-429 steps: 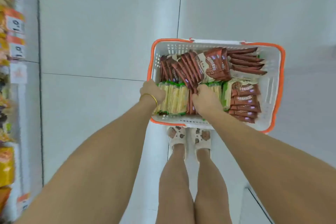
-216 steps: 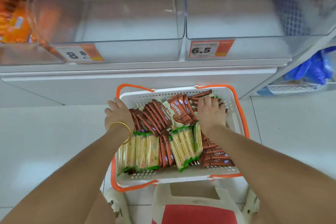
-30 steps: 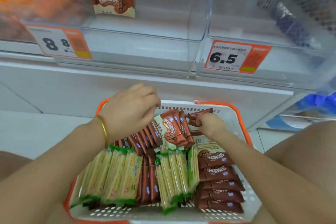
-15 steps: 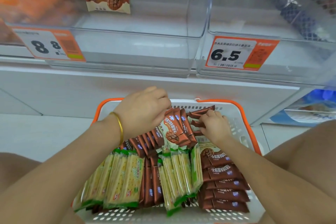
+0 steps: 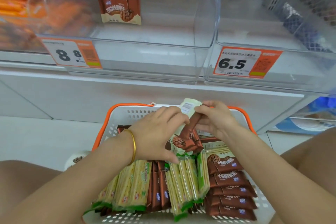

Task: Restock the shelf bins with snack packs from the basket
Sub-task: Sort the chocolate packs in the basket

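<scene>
1. Progress, as I judge it: early. One brown pack [image 5: 121,10] stands in the left bin [image 5: 154,56]. The right bin [image 5: 272,38] holds none, and the basket [image 5: 131,112] is nearly full.
2. Grip: my left hand [image 5: 158,132] and right hand [image 5: 216,120] both clasp a brown bundle [image 5: 192,125] raised over the basket's far end.
3. Counts: two clear bins and one shelved pack. I see five flat brown packs [image 5: 229,187] at the basket's right. The green packs [image 5: 134,187] are too crowded to count.

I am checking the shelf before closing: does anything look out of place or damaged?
Nothing looks spilled or torn. Only one brown pack stands alone at the back of the 8.8 bin.
</scene>
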Motion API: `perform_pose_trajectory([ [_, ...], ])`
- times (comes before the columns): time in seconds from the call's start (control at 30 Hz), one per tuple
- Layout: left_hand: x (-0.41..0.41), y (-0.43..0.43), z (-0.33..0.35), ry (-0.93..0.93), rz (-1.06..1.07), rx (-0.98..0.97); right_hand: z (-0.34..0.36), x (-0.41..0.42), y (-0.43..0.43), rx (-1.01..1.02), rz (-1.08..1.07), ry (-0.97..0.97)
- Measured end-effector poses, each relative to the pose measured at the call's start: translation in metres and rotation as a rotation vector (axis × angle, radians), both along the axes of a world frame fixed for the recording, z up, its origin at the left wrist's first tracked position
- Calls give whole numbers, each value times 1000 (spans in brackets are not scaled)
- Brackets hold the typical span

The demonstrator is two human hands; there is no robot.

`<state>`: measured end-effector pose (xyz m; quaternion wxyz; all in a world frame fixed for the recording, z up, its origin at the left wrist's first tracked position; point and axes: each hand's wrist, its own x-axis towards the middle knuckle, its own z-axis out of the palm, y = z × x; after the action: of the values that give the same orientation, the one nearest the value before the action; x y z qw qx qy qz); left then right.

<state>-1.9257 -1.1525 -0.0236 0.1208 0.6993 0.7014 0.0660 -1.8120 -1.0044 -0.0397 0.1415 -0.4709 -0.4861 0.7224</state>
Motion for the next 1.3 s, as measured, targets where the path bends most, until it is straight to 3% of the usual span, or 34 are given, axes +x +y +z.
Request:
perform_pose_trajectory([
  [0.07,-3,-2,7,-40,43,156,8,-4,-9,-144,52,67],
  [0.13,-11,-6,22,-171,155,248,15,-6,-17,-162,92,55],
  [0.27,-35,-19,55,-542,457,366,27,-4,-24,177,368,-130],
  [0.37,-49,-30,76,-886,541,424,51,-4,-38,191,414,142],
  [0.53,-74,-37,109,-1112,620,594,115,-32,-54,430,431,322],
  [0.6,-92,-34,126,-1032,716,761,143,-56,-48,490,422,357],
  [0.7,-125,-27,142,-527,815,982,177,-111,-24,643,359,293],
  [0.8,-150,-24,128,-3,702,737,177,-182,10,794,335,62],
  [0.87,-160,-24,110,176,666,526,161,-224,26,901,348,-110],
  [1.0,-159,-21,102,284,739,288,125,-280,45,1036,394,-249],
  [1.3,-156,-19,96,259,748,343,94,-332,72,1132,289,-399],
])
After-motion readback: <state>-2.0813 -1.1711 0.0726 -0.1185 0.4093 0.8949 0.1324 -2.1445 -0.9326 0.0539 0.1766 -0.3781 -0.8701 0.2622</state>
